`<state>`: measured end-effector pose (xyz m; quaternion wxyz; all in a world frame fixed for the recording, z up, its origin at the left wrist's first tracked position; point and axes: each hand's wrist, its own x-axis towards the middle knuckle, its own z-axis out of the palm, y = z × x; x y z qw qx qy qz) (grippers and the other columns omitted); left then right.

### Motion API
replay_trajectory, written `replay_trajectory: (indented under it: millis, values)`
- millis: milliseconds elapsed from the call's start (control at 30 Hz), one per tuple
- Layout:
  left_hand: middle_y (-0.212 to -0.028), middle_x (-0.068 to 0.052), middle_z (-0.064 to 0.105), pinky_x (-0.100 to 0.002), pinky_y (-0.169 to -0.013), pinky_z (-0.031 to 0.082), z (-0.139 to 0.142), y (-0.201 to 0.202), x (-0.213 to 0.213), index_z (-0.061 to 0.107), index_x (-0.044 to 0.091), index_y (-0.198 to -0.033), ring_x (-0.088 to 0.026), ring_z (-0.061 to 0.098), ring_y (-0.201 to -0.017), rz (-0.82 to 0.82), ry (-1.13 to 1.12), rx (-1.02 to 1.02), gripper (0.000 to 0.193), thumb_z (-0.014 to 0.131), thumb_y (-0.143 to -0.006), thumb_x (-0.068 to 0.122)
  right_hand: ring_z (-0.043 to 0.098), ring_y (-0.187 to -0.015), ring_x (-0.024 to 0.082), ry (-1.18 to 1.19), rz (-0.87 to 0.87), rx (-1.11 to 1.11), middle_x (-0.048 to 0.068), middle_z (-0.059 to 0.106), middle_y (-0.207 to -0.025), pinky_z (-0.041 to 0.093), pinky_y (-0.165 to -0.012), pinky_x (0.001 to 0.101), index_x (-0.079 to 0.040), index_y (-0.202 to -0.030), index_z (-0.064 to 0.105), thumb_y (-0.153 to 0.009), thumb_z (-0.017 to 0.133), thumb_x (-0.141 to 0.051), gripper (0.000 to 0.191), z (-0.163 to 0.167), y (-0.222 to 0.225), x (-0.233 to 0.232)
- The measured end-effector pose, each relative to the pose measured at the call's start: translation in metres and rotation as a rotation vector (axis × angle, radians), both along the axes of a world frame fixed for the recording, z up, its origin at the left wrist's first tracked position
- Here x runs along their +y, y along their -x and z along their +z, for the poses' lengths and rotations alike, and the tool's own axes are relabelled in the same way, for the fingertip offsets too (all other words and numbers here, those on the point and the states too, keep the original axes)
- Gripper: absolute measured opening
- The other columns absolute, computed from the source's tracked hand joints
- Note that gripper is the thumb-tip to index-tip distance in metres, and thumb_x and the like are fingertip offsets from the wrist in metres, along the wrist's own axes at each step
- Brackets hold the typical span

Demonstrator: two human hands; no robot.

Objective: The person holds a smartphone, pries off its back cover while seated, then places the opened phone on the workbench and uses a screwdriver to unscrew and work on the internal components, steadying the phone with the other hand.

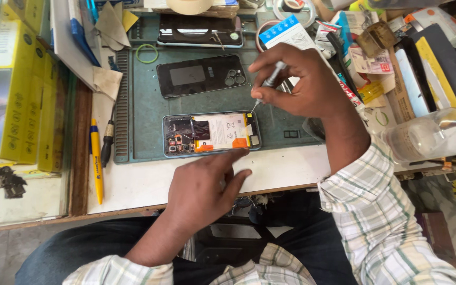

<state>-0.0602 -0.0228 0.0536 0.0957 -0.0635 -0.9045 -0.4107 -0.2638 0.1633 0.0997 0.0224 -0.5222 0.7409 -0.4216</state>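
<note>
Your left hand (pixel 202 186) lies flat on the white bench edge, fingers loosely spread and holding nothing; its fingertips (pixel 237 153) press the near rim of the opened smartphone with exposed white battery and circuit boards (pixel 211 133), apparently to keep it from sliding. The phone lies back-up near the front of the grey-green rubber work mat (pixel 138 108), whose surface gives grip. Your right hand (pixel 304 84) is closed in a pinch around the slim silver precision screwdriver (pixel 270 81), held steeply so its tip meets the phone's upper right corner; the fingers curl high on the shaft, which suits fine turning. The detached black rear cover with camera cut-outs (pixel 200 75) rests just behind the phone, set aside on the mat. A yellow pen (pixel 96 164) and a black-handled tool (pixel 107 142) lie along the mat's left edge, within reach.
</note>
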Motion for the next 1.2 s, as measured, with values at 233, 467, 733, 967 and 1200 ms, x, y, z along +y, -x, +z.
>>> replay_trajectory:
  millis: [233, 467, 733, 967, 1200]
  values:
    - [-0.072, -0.007, 0.073, -0.042, -0.054, 0.054, 0.0036, 0.0010, 0.0041, 0.068, 0.010, -0.127, -0.029, 0.071, -0.062, -0.024, 0.189, 0.031, 0.044, 0.072, -0.090, 0.033, 0.075, -0.097, 0.013, -0.064, 0.030, 0.024, 0.006, 0.074, -0.112, 0.062, -0.076, 0.0268, -0.007, -0.122, 0.066, -0.090, 0.084, -0.002, 0.037, 0.0008, 0.0023, -0.0026]
    - [-0.070, -0.007, 0.073, -0.042, -0.054, 0.055, 0.0034, 0.0019, 0.0050, 0.067, 0.009, -0.129, -0.028, 0.071, -0.060, -0.036, 0.211, 0.009, 0.045, 0.072, -0.090, 0.033, 0.076, -0.098, 0.014, -0.097, 0.015, 0.085, 0.005, 0.076, -0.106, 0.063, -0.082, 0.0293, -0.008, -0.121, 0.066, -0.090, 0.084, -0.005, 0.036, 0.0024, 0.0015, -0.0037]
    - [-0.073, -0.007, 0.074, -0.041, -0.054, 0.056, 0.0010, 0.0024, 0.0049, 0.066, 0.008, -0.130, -0.027, 0.072, -0.061, -0.049, 0.220, 0.004, 0.047, 0.072, -0.090, 0.032, 0.075, -0.095, 0.013, -0.112, -0.010, 0.081, 0.005, 0.075, -0.099, 0.063, -0.078, 0.0289, -0.009, -0.119, 0.067, -0.090, 0.086, -0.008, 0.035, 0.0012, 0.0005, -0.0049]
    - [-0.073, -0.008, 0.074, -0.041, -0.054, 0.056, 0.0016, 0.0023, 0.0044, 0.065, 0.008, -0.132, -0.028, 0.071, -0.061, -0.055, 0.207, -0.022, 0.049, 0.072, -0.090, 0.033, 0.075, -0.094, 0.013, -0.113, -0.008, 0.084, 0.005, 0.075, -0.097, 0.062, -0.080, 0.0292, -0.008, -0.119, 0.068, -0.089, 0.086, -0.007, 0.036, 0.0023, -0.0005, -0.0048]
    - [-0.075, -0.008, 0.074, -0.041, -0.055, 0.056, 0.0002, 0.0013, 0.0032, 0.065, 0.008, -0.132, -0.028, 0.071, -0.062, -0.055, 0.208, 0.000, 0.049, 0.072, -0.090, 0.033, 0.076, -0.093, 0.013, -0.109, 0.000, 0.065, 0.005, 0.075, -0.096, 0.063, -0.079, 0.0287, -0.009, -0.120, 0.067, -0.089, 0.086, -0.008, 0.036, 0.0007, 0.0004, -0.0053]
